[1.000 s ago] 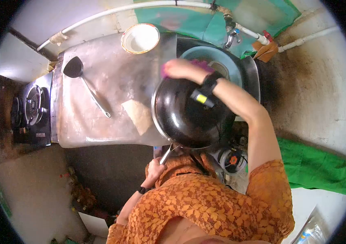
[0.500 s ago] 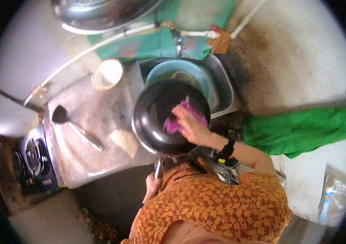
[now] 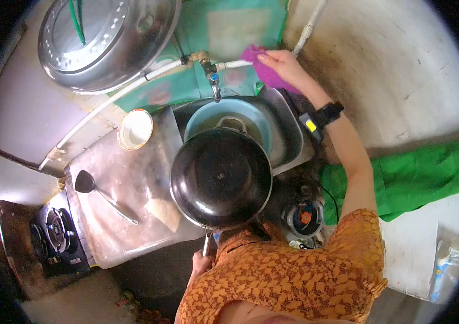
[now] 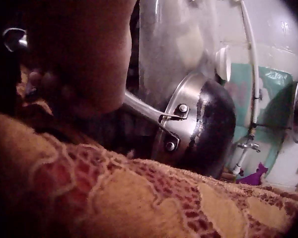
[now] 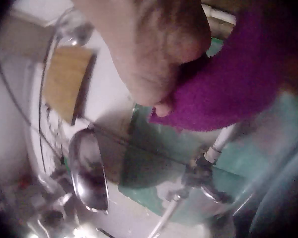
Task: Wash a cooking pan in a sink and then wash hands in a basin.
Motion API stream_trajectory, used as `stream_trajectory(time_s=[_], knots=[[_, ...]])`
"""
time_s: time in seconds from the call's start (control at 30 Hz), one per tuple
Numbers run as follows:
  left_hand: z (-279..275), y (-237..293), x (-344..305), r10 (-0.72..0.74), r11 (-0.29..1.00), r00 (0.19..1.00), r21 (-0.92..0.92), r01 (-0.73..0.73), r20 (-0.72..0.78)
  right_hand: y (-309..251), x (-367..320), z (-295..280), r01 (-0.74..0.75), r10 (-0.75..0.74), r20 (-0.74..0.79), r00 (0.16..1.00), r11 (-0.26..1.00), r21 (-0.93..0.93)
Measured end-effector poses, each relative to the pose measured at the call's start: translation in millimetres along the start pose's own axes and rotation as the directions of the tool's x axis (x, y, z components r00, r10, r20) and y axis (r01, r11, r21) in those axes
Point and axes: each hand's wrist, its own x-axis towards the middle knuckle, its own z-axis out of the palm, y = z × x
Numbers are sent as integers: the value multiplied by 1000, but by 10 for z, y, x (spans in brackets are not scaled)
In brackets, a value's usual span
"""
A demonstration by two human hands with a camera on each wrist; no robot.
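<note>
My left hand (image 3: pixel 202 263) grips the metal handle (image 3: pixel 207 242) of a black wok (image 3: pixel 221 178) close in front of my body. The wok overlaps the front of a light-blue basin (image 3: pixel 229 105), and its loop handle (image 3: pixel 231 120) points toward the faucet. In the left wrist view, two rivets show where the handle meets the wok's steel band (image 4: pixel 181 134). Up at the right, beyond the sink, my right hand (image 3: pixel 284 63) holds a purple cloth (image 3: pixel 266 73), away from the wok. The right wrist view shows the cloth (image 5: pixel 228 89) hanging from curled fingers.
The basin sits in a metal sink (image 3: pixel 294 137) under a faucet (image 3: pixel 215 89). On the counter (image 3: pixel 110 237) are a spatula (image 3: pixel 85 182), a white bowl (image 3: pixel 135 129) and a flat pale piece (image 3: pixel 163 214). A large steel pan (image 3: pixel 110 48) hangs on the wall; a stove (image 3: pixel 56 232) stands left.
The right hand crossed the wok with the cloth, then moved off it, up and right toward the wall pipe. The left hand keeps its hold on the handle. The head view has shifted.
</note>
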Motion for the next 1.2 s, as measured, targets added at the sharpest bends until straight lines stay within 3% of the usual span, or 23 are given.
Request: stream_trajectory(time_s=[0.07, 0.1, 0.2, 0.33, 0.37, 0.47, 0.5, 0.6, 0.63, 0.73, 0.77, 0.8, 0.83, 0.87, 0.9, 0.93, 1.0, 1.03, 1.07, 1.1, 1.13, 1.17, 1.2], knots=[[-7, -122, 48, 27, 999, 1000, -19, -27, -7, 149, 179, -35, -133, 113, 84, 990, 942, 307], [-14, -235, 101, 41, 998, 999, -47, -41, -3, -28, 167, -95, -162, 126, 105, 986, 847, 507], [9, -110, 60, 9, 1000, 1000, -1, -9, -30, -78, 340, -125, -50, 21, 74, 997, 902, 428], [26, -252, 161, 2, 1000, 1000, -25, -3, -23, 105, 668, 167, 135, -134, -161, 978, 991, -4], [31, -394, 223, 2, 1000, 1000, -26, -3, -31, 65, 697, 225, 67, -68, -137, 988, 998, -16], [12, -253, 129, -27, 999, 999, 23, 28, -40, 259, 949, 509, 197, -98, -367, 925, 950, 243], [18, -242, 128, -36, 999, 998, -3, 36, -43, 214, 981, 512, 100, -4, -408, 913, 972, 214], [17, -198, 100, -56, 998, 997, -21, 55, -48, 289, 989, 649, -4, -89, -424, 901, 977, -213], [1, -150, 79, -59, 998, 997, 13, 60, -49, 286, 932, 671, -115, -57, -271, 961, 807, -579], [2, -192, 135, -43, 998, 998, 36, 44, -43, 174, 893, 713, -129, 33, -145, 989, 674, -727], [10, -330, 173, -44, 999, 998, 28, 46, -41, 234, 876, 767, -36, -244, -217, 945, 582, -812], [14, -654, 334, -7, 988, 995, 153, 22, -96, 15, 733, 722, -18, -285, -224, 932, 582, -813], [8, -483, 243, 103, 984, 990, 154, -88, -96, -14, 656, 717, 86, -447, -247, 860, 603, -793], [-1, -317, 154, 66, 990, 994, 133, -54, -89, -139, 485, 769, 170, -512, -320, 797, 699, -694], [-11, -241, 131, -5, 984, 996, 176, 21, -88, -251, 260, 796, 241, -468, -281, 838, 779, -579], [-7, -216, 103, 37, 990, 992, 141, -20, -120, -337, -70, 837, 168, -290, -146, 946, 821, -546], [-2, -167, 80, 24, 990, 993, 143, -7, -114, -84, -662, 1083, 215, -219, 56, 974, 822, -528], [-11, -146, 85, 13, 985, 994, 174, 6, -107, 197, -969, 1272, 21, 44, 138, 989, 901, -434], [-30, -135, 85, 3, 979, 995, 204, 18, -103, 360, -1196, 1419, -121, 237, 187, 953, 868, -482], [-32, -123, 79, -43, 979, 995, 192, 61, -95, 650, -1362, 1558, -244, 342, 220, 914, 893, -378], [-29, -128, 68, 9, 979, 994, 202, 13, -109, 908, -1454, 1688, -367, 437, 268, 858, 889, -275], [-31, -93, 63, -10, 981, 993, 190, 33, -117, 1045, -1494, 1834, -556, 550, 254, 796, 829, -56], [-25, -64, 29, -33, 981, 992, 184, 55, -119, 1139, -1547, 1958, -709, 659, 275, 701, 687, 161]])
